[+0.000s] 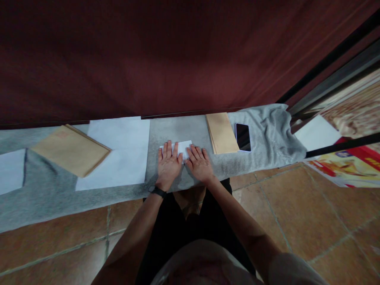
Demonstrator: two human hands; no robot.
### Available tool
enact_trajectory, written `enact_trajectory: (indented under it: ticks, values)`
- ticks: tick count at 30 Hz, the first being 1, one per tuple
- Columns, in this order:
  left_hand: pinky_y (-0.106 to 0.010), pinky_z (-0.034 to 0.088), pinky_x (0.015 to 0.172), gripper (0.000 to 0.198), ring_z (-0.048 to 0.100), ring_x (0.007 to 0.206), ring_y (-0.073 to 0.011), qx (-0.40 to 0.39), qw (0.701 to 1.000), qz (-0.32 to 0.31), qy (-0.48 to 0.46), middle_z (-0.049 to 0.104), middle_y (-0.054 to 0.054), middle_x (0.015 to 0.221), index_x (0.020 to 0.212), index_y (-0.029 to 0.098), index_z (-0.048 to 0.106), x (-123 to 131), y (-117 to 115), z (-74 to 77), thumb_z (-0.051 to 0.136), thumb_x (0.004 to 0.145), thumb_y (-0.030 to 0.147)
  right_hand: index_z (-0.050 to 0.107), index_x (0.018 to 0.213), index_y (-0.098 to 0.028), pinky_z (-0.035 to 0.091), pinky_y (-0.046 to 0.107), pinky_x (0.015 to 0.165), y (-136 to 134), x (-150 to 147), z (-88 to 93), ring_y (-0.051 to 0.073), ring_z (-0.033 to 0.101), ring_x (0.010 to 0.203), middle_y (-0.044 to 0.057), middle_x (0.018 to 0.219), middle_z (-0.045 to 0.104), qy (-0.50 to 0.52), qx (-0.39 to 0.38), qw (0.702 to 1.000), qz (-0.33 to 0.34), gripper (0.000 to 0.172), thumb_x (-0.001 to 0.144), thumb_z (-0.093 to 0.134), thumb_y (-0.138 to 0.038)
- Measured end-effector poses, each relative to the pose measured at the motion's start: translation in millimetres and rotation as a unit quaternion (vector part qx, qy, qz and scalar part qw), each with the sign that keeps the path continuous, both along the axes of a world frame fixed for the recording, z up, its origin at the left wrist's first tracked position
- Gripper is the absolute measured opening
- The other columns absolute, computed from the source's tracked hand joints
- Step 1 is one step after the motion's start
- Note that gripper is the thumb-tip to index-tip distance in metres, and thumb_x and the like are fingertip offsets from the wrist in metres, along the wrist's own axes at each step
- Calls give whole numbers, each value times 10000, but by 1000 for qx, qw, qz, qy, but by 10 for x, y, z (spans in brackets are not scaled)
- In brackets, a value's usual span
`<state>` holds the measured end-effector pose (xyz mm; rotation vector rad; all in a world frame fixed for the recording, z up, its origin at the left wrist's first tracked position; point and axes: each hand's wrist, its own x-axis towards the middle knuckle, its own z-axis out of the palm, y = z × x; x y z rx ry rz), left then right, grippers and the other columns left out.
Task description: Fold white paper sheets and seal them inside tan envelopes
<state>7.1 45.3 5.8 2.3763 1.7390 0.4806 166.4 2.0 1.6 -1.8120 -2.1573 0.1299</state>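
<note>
A small folded piece of white paper (184, 145) lies on the grey cloth, partly covered by both hands. My left hand (169, 164) rests flat on its left part, fingers stretched out and pointing away from me. On its right part lies my right hand (199, 163), also flat with fingers extended. The two thumbs come close together over the paper's near edge. Much of the paper is hidden under the hands. A dark band is around my left wrist.
The grey cloth (175, 124) covers a long narrow surface. Left are large white sheets (127, 160), brown envelopes (71, 150) and another white sheet (11, 171). Right are more brown envelopes (222, 133) and a phone (243, 137). A dark red curtain (178, 55) hangs behind.
</note>
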Motion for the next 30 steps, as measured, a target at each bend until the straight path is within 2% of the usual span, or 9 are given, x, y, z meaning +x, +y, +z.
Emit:
enact_trajectory:
  ticks: [7,11,14,16,19,21,25,27,30]
  values:
    - [-633,152,1248,583,241,1556,-367,7,999,24,-33,311,-207,1656,1534,124,435,-28,-32,-16,425,1012,382,418,1560,-163,196,503,1274,-184,27,7,278,352,1518,106,1633,386,3,4,1000,8,556,1079,416,-441]
    - [-539,286,1239,583,256,1552,-357,0,990,81,-115,248,-218,1679,1497,99,468,-89,-139,55,492,984,374,385,1574,-141,200,500,1275,-277,22,23,275,356,1516,122,1630,386,9,0,1000,14,582,1073,430,-433]
    - [-492,366,1205,578,323,1528,-343,-22,977,116,-176,215,-183,1698,1500,156,461,-126,-213,168,529,976,390,367,1578,-107,201,508,1276,-360,8,38,285,350,1519,134,1630,382,17,0,1000,16,597,1071,434,-414]
    - [-503,410,1169,567,430,1467,-352,-55,968,138,-202,258,-176,1686,1489,185,471,-154,-217,245,538,974,412,365,1578,-94,200,510,1278,-415,1,54,287,348,1520,137,1627,384,22,-1,1000,17,600,1073,427,-412]
    - [-544,468,1101,571,577,1325,-384,-105,956,162,-220,344,-214,1637,1459,156,501,-212,-151,318,549,960,430,368,1579,-98,210,513,1279,-471,-16,85,285,355,1517,137,1626,386,25,-6,999,18,592,1079,407,-413]
    - [-539,482,1087,567,599,1289,-380,-108,954,161,-227,414,-218,1592,1433,142,526,-251,-91,336,565,941,423,371,1578,-103,224,517,1276,-484,-47,102,286,364,1513,141,1626,385,27,-9,999,20,592,1078,409,-416]
    - [-461,514,1054,543,644,1188,-314,-96,954,147,-245,559,-181,1467,1392,144,561,-283,-35,342,579,917,404,411,1560,-117,228,510,1274,-472,-170,104,278,370,1509,139,1623,393,31,-12,999,41,596,1067,442,-450]
    - [-461,536,1007,551,668,1100,-303,-105,952,143,-250,592,-198,1414,1386,115,564,-289,-38,337,579,916,402,433,1548,-134,221,500,1275,-466,-230,96,268,377,1506,127,1621,400,33,-11,998,49,581,1068,442,-462]
    - [-459,537,986,541,664,1080,-291,-110,940,155,-282,627,-188,1356,1365,122,584,-318,-33,294,613,896,391,439,1543,-133,212,504,1273,-467,-260,85,275,378,1504,134,1624,395,31,-12,999,43,577,1068,443,-462]
